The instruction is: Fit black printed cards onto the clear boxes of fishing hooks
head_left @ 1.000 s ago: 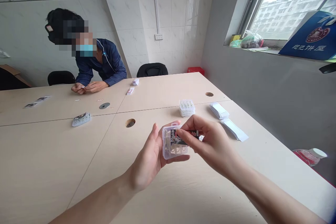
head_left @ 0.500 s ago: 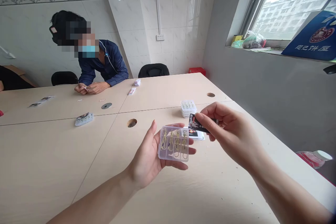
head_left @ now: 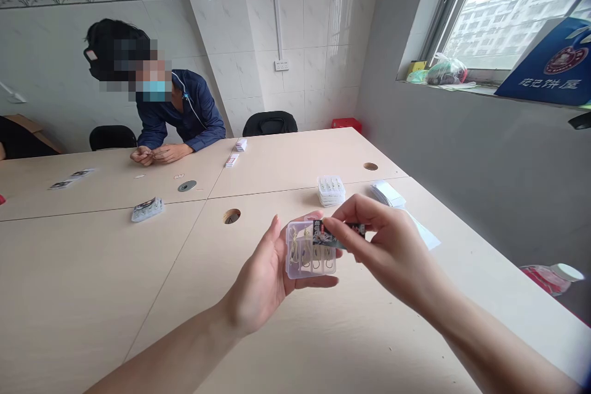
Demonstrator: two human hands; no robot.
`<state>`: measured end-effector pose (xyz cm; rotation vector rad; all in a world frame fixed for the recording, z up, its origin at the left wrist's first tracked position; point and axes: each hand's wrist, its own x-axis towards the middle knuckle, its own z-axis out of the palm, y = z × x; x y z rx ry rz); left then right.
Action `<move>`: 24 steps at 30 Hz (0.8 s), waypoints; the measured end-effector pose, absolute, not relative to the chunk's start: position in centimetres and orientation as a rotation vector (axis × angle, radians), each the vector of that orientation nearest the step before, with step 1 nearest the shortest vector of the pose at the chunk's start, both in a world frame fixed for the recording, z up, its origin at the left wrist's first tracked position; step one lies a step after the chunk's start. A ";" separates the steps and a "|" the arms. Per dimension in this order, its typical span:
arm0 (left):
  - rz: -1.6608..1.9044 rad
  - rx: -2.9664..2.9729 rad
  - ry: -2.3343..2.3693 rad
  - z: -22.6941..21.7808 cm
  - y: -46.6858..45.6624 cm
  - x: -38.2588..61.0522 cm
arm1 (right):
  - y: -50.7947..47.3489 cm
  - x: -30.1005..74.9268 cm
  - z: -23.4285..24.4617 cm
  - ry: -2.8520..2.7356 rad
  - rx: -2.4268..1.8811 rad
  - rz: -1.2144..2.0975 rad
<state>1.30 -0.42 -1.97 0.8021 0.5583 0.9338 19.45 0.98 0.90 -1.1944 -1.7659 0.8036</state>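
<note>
My left hand (head_left: 261,283) cradles a small clear plastic box (head_left: 305,258) with several gold hooks in its compartments, fingers under it and thumb at its left edge. My right hand (head_left: 392,252) pinches a small black printed card (head_left: 337,235) and holds it against the top right of the box. Both hands hover over the pale wooden table (head_left: 184,295).
A stack of clear boxes (head_left: 330,190) and piles of white paper slips (head_left: 388,194) lie beyond my hands. Cable holes (head_left: 231,216) dot the table. A person in a blue jacket (head_left: 182,111) sits across at the left, with a box (head_left: 145,210) nearby. A bottle (head_left: 547,275) stands at the right.
Half a second ago my right hand held the black card up and away to the right of the box; now it has brought the card back onto the box's top edge.
</note>
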 end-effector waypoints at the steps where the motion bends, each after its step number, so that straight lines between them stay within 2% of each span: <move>1: 0.933 0.802 0.557 -2.1 -0.4 1.3 | 0.9 19.2 0.8 -1.771 -1.182 0.828; 24: 0.884 0.834 0.590 -1.9 -0.6 1.5 | 0.9 18.3 -0.2 -1.776 -1.098 1.007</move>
